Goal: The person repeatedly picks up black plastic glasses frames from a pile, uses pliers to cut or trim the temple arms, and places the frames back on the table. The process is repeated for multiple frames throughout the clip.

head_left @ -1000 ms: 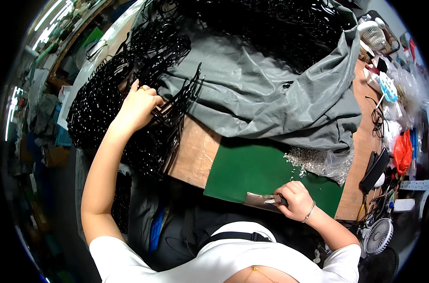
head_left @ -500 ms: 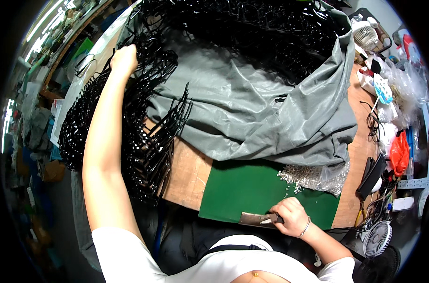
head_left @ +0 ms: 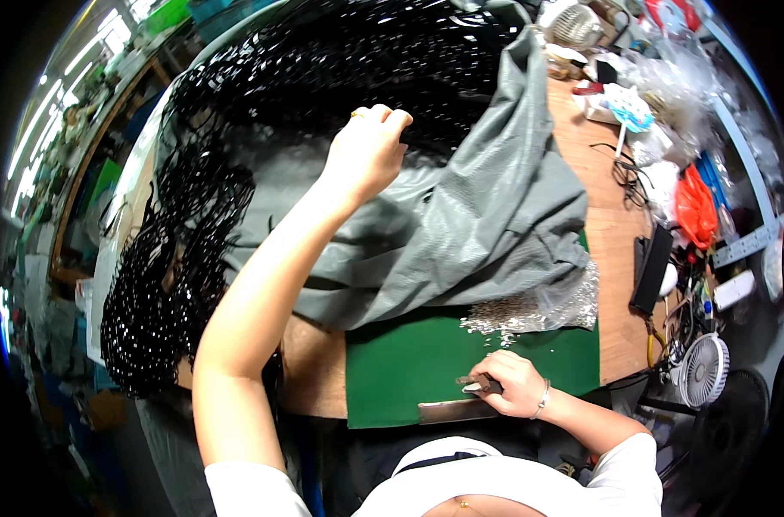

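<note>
My left hand (head_left: 366, 157) is held over the grey sheet (head_left: 487, 224), at the near edge of a big heap of shiny black cords (head_left: 323, 65). Its fingers are curled; whether anything is inside them is hidden. Lower right, my right hand (head_left: 514, 383) grips a pair of pliers (head_left: 476, 384), the jaws pointing left above the green mat (head_left: 401, 370). Just beyond that hand lie many small silver metal pieces (head_left: 513, 314), partly on a clear plastic bag (head_left: 573, 297). A narrow brownish strip (head_left: 457, 411) lies along the mat's near edge.
More black cords (head_left: 159, 302) hang over the table's left side. Along the right of the wooden table (head_left: 620, 319) are a long black object (head_left: 650, 269), yellow-handled pliers (head_left: 655, 346), a red bag (head_left: 695, 207), plastic bags and a small white fan (head_left: 704, 370).
My left hand has left the cords on the left and moved right, over to the main heap. My right hand keeps the pliers, now off the strip. The whole view has shifted.
</note>
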A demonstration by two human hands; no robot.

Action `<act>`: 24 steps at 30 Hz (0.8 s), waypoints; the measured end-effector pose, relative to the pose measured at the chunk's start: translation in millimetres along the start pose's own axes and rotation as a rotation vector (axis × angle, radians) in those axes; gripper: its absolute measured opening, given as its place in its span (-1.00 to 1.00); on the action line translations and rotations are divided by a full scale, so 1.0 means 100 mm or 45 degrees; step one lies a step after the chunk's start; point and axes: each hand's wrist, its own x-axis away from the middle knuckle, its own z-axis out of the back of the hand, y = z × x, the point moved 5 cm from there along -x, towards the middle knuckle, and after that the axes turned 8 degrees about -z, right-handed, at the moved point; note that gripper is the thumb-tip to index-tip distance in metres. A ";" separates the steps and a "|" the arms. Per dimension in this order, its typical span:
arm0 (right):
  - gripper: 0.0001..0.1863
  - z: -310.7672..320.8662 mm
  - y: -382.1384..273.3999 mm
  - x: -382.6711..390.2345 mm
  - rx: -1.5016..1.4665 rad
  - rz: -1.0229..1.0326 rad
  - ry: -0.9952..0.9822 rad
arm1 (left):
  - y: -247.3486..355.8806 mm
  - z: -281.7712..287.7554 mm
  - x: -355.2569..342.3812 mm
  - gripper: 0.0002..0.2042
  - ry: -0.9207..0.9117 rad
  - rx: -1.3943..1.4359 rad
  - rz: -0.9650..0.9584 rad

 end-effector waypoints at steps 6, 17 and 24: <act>-0.82 0.12 0.12 0.12 -0.268 -0.043 0.247 | 0.66 -0.56 -0.26 -0.54 -0.258 0.288 0.068; -0.88 0.48 0.25 0.34 -0.507 -0.277 0.376 | 1.38 -0.79 0.12 -0.51 0.011 0.454 0.137; -0.75 1.56 0.47 -0.13 -0.660 -0.480 0.678 | 1.02 -0.61 0.13 -0.07 -0.222 0.472 0.659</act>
